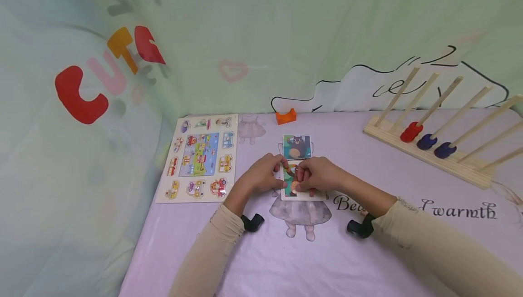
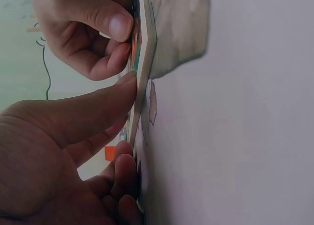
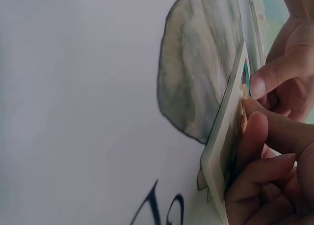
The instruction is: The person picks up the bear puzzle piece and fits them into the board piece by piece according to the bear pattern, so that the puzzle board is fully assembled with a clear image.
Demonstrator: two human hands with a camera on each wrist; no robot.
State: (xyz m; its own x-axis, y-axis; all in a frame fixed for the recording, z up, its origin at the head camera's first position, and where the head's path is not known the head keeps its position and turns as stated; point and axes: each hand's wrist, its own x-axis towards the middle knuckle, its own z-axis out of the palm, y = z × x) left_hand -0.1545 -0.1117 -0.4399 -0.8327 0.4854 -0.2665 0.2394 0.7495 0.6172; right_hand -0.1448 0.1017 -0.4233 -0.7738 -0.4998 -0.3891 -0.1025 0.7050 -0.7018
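A small bear puzzle board lies flat in front of me, its tray partly filled with coloured pieces. My left hand is at its left side, the thumb resting on the board and the fingers reaching over its upper left edge. With bent thumb and index finger, my right hand pinches an orange-brown puzzle piece low over the tray. The hands cover much of the board's picture. Just beyond the board lies a square bear picture card.
A wooden vehicle puzzle lies on the left. Farther back sits an orange block. At the right stands a peg rack with red and blue beads. A printed cloth covers the table, and a curtain hangs behind.
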